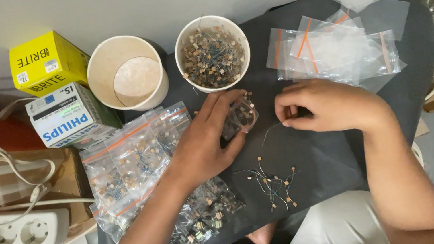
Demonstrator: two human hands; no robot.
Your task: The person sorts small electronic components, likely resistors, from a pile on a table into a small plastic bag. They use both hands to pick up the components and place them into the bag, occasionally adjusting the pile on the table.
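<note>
Left hand (203,141) grips a small clear zip bag (239,117) at 6 o'clock of the full paper cup (212,53) w/ components; right hand (326,107) pinches one thin-leaded component (272,130): light, bendable, prob. best held by its body.

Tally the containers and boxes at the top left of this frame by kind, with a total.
White paper cups: 2, one empty, one full of small wired components.
Yellow cardboard box: 1.
White and blue cardboard box: 1.
Total: 4.
</note>
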